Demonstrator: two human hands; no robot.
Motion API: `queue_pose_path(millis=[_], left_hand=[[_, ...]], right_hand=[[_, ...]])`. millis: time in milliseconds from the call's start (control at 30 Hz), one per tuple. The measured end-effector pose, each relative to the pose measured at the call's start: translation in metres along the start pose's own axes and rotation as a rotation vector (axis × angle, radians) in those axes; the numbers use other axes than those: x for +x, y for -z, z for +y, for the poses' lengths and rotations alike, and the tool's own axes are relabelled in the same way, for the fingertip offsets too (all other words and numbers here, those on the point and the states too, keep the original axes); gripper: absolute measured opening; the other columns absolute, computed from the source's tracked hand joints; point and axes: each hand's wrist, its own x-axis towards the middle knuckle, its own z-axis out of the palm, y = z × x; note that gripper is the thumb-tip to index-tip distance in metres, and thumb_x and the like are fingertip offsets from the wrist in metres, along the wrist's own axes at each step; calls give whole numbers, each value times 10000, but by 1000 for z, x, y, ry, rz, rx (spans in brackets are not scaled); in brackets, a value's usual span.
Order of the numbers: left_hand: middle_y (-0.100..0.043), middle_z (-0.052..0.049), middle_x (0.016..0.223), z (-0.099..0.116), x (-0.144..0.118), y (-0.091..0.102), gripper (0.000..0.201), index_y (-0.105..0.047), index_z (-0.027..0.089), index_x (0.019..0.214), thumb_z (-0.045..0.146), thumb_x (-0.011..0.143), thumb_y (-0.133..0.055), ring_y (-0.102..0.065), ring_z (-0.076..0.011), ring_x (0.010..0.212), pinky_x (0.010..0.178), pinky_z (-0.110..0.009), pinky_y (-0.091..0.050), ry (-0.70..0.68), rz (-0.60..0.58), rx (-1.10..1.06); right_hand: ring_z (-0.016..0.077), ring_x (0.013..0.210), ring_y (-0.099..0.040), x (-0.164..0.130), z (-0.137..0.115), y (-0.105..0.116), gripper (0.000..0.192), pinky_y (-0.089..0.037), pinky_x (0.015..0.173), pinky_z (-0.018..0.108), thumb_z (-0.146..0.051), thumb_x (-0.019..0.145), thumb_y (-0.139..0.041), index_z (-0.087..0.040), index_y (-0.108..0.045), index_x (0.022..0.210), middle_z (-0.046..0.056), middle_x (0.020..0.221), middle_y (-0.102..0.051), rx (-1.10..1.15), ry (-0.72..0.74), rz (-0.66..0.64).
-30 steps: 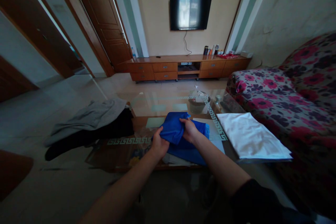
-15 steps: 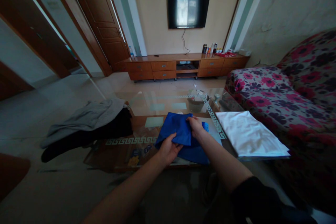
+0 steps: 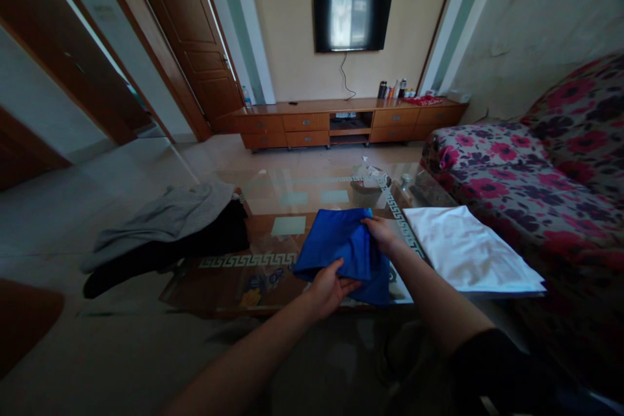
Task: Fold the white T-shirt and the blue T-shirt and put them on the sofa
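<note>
Blue cloth (image 3: 341, 244) half folded on the glass table (image 3: 273, 198), both my hands on it.
My left hand (image 3: 327, 286) pinches its near edge, my right hand (image 3: 383, 234) grips the far right corner, fingers closed on fabric. One white cloth (image 3: 465, 250) already lies folded flat beside it; a grey and black pile (image 3: 166, 227) at the left looks unfolded yet.

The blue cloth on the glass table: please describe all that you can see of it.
The blue cloth is plain, bright blue, soft fabric, partly folded, with creases. It lies on the glass table, left of a folded white cloth. The left hand grips its near edge; the right hand holds its right side.
</note>
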Motion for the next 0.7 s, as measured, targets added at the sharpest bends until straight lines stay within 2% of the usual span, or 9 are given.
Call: queue_pose_path(millis=[133,300,400,500,600,700], left_hand=[[-742,-157,983,-8,-7,-8,248,-587,111,1140,294,975,-553,-748,-236,824,826,-372,-598,84,-81,-14],[-744,-150,918,-26,-4,-7,207,-597,107,1104,245,956,-555,-738,-214,788,821,-351,-589,179,-14,56],[-747,-143,896,-32,-5,-8,173,-585,122,1076,180,915,-600,-738,-208,762,821,-355,-586,140,25,98],[-754,-169,940,-35,-9,-12,206,-536,140,1078,149,890,-620,-758,-249,835,817,-375,-588,111,1,114],[-750,-212,972,-38,-13,-12,237,-494,139,1116,164,902,-594,-764,-284,894,778,-368,-590,183,9,181],[-746,-228,1003,-42,-14,-10,262,-478,138,1151,198,920,-585,-767,-283,885,765,-362,-591,246,39,256]], right_hand=[[121,442,-454,3,-8,26,65,-416,474,249,-249,791,-635,-224,-576,788,-52,522,-516,-63,-56,103],[148,487,-523,1,3,43,89,-440,506,281,-262,789,-676,-193,-633,825,-3,575,-603,-153,-105,96],[156,533,-578,2,9,44,113,-469,525,275,-263,791,-681,-181,-651,864,23,638,-663,-164,-64,82],[144,536,-586,7,11,49,142,-471,515,248,-270,780,-694,-176,-661,881,27,667,-684,-188,3,68],[132,527,-579,14,16,57,127,-458,508,227,-252,764,-697,-173,-670,860,20,654,-677,-271,60,94],[139,532,-579,22,25,66,87,-453,526,229,-210,713,-714,-167,-672,775,15,592,-645,-412,83,144]])
